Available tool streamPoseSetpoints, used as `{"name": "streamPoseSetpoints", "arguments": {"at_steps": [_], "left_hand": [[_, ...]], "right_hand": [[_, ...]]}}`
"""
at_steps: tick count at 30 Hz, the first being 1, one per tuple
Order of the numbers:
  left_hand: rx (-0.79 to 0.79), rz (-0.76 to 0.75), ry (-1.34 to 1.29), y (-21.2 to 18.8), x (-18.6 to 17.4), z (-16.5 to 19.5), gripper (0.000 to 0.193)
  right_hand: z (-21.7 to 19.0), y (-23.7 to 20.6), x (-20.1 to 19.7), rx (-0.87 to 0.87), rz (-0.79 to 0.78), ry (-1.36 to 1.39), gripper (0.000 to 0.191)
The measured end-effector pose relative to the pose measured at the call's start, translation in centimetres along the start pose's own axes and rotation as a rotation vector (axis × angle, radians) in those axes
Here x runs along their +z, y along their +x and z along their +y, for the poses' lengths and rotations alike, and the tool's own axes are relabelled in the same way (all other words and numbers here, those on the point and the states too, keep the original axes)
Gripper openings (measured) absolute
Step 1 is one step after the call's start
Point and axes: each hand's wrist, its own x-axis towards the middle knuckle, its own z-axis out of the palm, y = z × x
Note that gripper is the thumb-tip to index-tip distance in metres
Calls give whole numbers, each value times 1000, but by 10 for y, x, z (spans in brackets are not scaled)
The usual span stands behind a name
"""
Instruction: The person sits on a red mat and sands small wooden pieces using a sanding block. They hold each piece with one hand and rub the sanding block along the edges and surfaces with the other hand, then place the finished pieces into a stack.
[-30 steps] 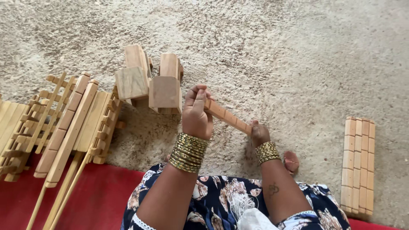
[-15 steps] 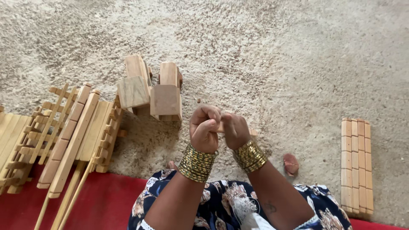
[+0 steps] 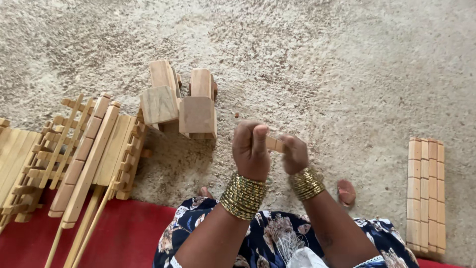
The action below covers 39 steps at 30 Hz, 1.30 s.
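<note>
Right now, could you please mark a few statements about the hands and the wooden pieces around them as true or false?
1. Both hands hold one small wooden stick between them. True: left hand and right hand each have a grip on it.
2. The two chunky wooden blocks lie to the right of the hands. False: they lie up and left.
3. A flat slatted panel lies at the right edge. True.
4. The wrists are bare. False: both wear gold bangles.

Small pale wooden stick (image 3: 274,144), level, mostly hidden, ends enclosed by fists, above sandy ground
</note>
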Motion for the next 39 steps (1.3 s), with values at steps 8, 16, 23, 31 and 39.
{"name": "streamPoseSetpoints", "arguments": {"at_steps": [8, 16, 23, 31, 39], "left_hand": [[-512, -82, -386, 11, -9, 10, 13], [-627, 214, -810, 15, -16, -23, 14], [-438, -39, -952, -5, -11, -33, 7], [-393, -59, -578, -13, -10, -25, 27], [-409, 256, -648, -20, 6, -24, 41]], "right_hand": [[-32, 28, 18, -276, -24, 138, 76], [85, -11, -19, 274, -204, -160, 83], [20, 12, -4, -133, -125, 120, 75], [-6, 22, 7, -180, 15, 79, 72], [78, 10, -3, 166, 119, 229, 63]]}}
